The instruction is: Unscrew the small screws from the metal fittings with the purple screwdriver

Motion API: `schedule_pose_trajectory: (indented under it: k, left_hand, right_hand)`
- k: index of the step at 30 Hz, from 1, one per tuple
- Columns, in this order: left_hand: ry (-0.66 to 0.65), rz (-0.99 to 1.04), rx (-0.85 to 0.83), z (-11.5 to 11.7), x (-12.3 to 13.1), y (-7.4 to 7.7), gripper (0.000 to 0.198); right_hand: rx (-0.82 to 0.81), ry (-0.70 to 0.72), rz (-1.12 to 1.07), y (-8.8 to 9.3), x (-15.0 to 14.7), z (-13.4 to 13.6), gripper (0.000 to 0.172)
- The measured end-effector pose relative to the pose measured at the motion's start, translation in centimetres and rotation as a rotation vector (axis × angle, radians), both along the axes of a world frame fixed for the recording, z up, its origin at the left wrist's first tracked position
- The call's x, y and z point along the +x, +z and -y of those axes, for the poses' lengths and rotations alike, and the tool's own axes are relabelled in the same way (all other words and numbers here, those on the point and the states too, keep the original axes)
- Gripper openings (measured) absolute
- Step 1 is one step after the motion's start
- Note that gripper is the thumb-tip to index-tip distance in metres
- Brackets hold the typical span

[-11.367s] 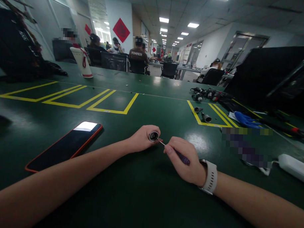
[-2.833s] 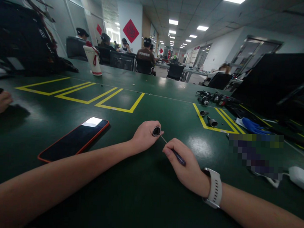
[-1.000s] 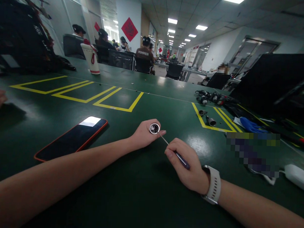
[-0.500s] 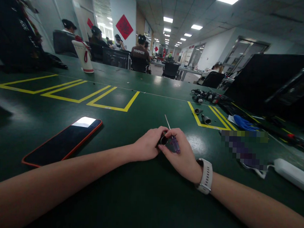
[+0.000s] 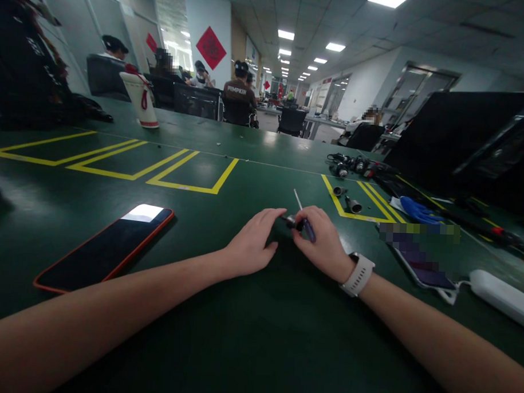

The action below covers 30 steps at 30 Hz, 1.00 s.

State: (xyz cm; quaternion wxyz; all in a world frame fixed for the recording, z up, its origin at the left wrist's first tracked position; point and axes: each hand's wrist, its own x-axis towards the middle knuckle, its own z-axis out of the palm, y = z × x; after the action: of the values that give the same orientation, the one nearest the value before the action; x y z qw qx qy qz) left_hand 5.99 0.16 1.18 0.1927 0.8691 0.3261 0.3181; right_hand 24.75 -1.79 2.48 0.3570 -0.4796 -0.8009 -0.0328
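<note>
My right hand [image 5: 325,244] is closed around a small screwdriver [image 5: 307,228] with a purple handle. Its thin shaft points up and away from me. The same fingers pinch a small dark cylindrical metal part [image 5: 290,222] just above the green table [image 5: 248,333]. My left hand [image 5: 252,245] lies beside it with fingers stretched out. Its fingertips reach to the part's left side and hold nothing. A white watch sits on my right wrist.
A phone in an orange case [image 5: 105,248] lies to the left. Small metal parts [image 5: 348,203], a blue glove [image 5: 418,210], another phone [image 5: 422,271] and a white power strip [image 5: 503,292] lie to the right. A cup [image 5: 138,100] stands far left. People sit at the back.
The left hand let go of the round part and opened flat. The right hand swung the screwdriver tip up and took the part in its fingers, moving slightly away from me.
</note>
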Motion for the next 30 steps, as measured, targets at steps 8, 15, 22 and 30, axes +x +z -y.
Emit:
schedule_pose_trajectory:
  k: [8, 15, 22, 30]
  left_hand:
    - [-0.025, -0.113, -0.091, 0.0, -0.1, 0.2, 0.050]
    - [-0.068, -0.152, -0.049, 0.2, 0.0, 0.4, 0.046]
    - [-0.072, -0.196, -0.038, 0.2, 0.0, 0.5, 0.044]
    - [-0.070, -0.209, -0.032, 0.3, 0.0, 0.6, 0.044]
  right_hand:
    - [0.071, -0.423, 0.026, -1.0, 8.3, -5.9, 0.010]
    - [0.003, -0.616, 0.075, -1.8, 11.1, -7.0, 0.014]
    - [-0.025, -0.747, 0.031, -1.9, 12.0, -7.6, 0.020]
    - [-0.187, -0.860, -0.093, -2.6, 13.5, -7.8, 0.022]
